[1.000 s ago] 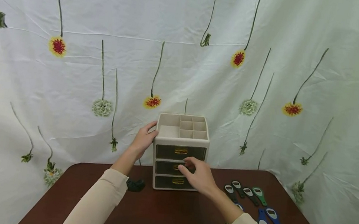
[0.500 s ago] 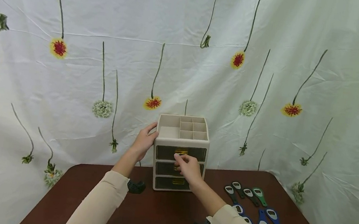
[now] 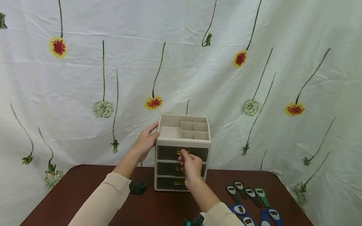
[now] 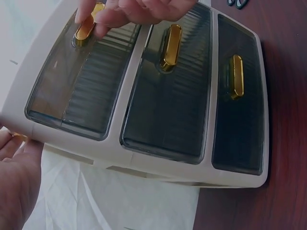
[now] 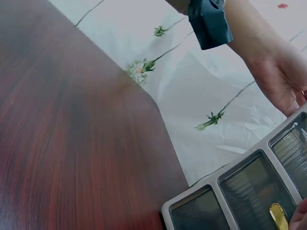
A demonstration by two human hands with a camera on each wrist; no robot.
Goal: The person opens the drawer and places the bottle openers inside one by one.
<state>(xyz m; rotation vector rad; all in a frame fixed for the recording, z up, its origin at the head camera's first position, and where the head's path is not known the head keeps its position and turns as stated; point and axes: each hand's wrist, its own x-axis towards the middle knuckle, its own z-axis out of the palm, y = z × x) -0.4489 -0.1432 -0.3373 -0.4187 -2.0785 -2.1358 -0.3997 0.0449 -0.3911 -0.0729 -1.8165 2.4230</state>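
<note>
A cream drawer organizer (image 3: 184, 142) stands upright on the table, its three dark see-through drawers closed. My left hand (image 3: 143, 145) rests against its upper left side, the fingers fairly straight along the wall and the thumb near the front edge. My right hand (image 3: 192, 167) is at the front, pinching the gold handle (image 4: 85, 29) of the top drawer (image 4: 79, 86) between thumb and finger. Below it, the middle drawer's gold handle (image 4: 172, 45) and the bottom drawer's handle (image 4: 237, 76) are untouched. In the right wrist view only a bit of the right fingers (image 5: 301, 218) shows.
Several bottle openers, such as a blue one (image 3: 249, 223) and a green one (image 3: 261, 196), lie on the right part of the dark red table (image 3: 154, 219). Open compartments (image 3: 196, 127) top the organizer. A flowered white cloth (image 3: 130, 84) hangs right behind.
My right hand has moved left and up from in front of the middle drawer and now pinches the top drawer's handle. The left hand and the organizer have stayed in place.
</note>
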